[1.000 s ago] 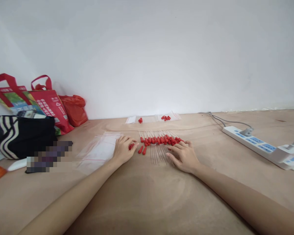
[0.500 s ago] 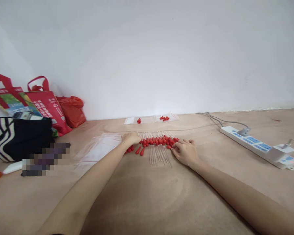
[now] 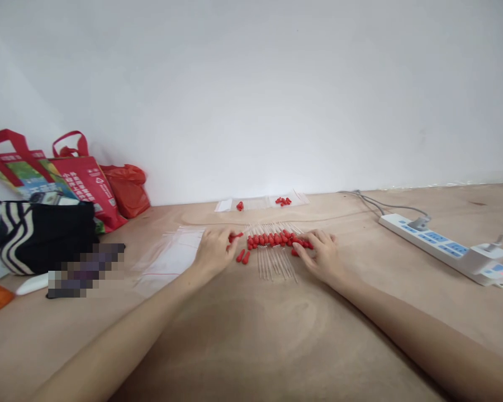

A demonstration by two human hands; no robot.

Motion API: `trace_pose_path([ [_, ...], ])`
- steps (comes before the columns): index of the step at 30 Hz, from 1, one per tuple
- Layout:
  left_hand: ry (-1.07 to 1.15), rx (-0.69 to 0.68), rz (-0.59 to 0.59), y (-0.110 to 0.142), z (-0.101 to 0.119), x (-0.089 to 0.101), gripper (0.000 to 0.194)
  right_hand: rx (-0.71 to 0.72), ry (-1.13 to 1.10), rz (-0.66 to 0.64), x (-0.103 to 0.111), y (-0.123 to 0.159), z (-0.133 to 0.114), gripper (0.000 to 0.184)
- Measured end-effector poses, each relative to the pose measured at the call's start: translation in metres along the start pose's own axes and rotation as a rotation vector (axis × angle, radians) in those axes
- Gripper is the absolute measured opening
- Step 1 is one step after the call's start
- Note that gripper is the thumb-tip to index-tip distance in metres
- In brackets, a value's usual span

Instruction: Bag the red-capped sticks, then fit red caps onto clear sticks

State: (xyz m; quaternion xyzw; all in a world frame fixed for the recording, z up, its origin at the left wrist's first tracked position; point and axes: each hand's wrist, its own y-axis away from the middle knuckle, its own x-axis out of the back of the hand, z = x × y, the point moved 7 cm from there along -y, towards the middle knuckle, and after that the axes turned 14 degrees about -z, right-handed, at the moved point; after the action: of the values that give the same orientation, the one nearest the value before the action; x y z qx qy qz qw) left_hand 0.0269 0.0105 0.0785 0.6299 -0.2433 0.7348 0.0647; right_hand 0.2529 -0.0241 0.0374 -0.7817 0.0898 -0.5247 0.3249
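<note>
A row of glass droppers with red rubber bulbs [image 3: 272, 239] lies on the wooden table, its thin clear stems pointing both toward and away from me. At the left end, my left hand [image 3: 213, 249] has its fingers bent around a few red bulbs [image 3: 235, 237], just apart from the row. Two loose red bulbs [image 3: 243, 257] lie below those fingertips. My right hand [image 3: 323, 254] is at the row's right end, thumb and fingers around the last bulbs; one red bulb [image 3: 294, 252] shows by the thumb. Fingers partly hide what each hand grips.
Clear plastic bags [image 3: 171, 257] lie left of the left hand. Behind the row is a clear bag [image 3: 255, 203] with more red bulbs. A white power strip [image 3: 436, 243] with cords sits right. Shopping bags [image 3: 86, 181] and a black striped bag [image 3: 54, 234] stand left.
My left hand has drawn back and left from the row, with red bulbs now at its fingertips. My right hand has shifted slightly and its fingers have closed in around the row's end.
</note>
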Motion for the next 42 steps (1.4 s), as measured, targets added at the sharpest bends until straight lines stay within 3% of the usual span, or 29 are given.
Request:
trace_pose_path([
  [3, -0.018, -0.287, 0.129, 0.029, 0.029, -0.007, 0.015, 0.207, 0.015, -0.056, -0.001, -0.002, -0.026, 0.036],
  [6, -0.031, -0.457, 0.231, 0.047, 0.046, -0.017, 0.013, 0.396, 0.057, -0.102, -0.008, 0.001, -0.05, 0.039],
  [11, 0.045, -0.513, 0.267, 0.05, 0.049, -0.025, 0.006, 0.547, 0.024, 0.021, -0.013, 0.013, -0.068, 0.017],
  [15, 0.062, -0.546, 0.266, 0.05, 0.049, -0.026, 0.015, 0.565, 0.0, 0.059, -0.01, 0.018, -0.074, 0.016],
  [20, 0.044, -0.623, 0.288, 0.057, 0.052, -0.026, 0.013, 0.583, -0.004, 0.03, -0.004, 0.022, -0.077, 0.017],
  [31, 0.05, -0.607, 0.243, 0.063, 0.056, -0.023, 0.018, 0.595, -0.012, -0.02, -0.007, 0.024, -0.075, 0.013],
  [34, 0.07, -0.577, 0.248, 0.064, 0.041, -0.02, 0.018, 0.568, -0.027, -0.024, -0.004, 0.024, -0.064, 0.016],
  [38, 0.086, -0.413, 0.334, 0.067, 0.006, -0.01, 0.014, 0.351, -0.057, -0.012, 0.0, 0.018, -0.036, 0.019],
  [42, 0.163, -0.303, 0.315, 0.063, -0.008, -0.013, 0.022, 0.235, -0.08, -0.026, -0.009, 0.012, -0.03, 0.02],
])
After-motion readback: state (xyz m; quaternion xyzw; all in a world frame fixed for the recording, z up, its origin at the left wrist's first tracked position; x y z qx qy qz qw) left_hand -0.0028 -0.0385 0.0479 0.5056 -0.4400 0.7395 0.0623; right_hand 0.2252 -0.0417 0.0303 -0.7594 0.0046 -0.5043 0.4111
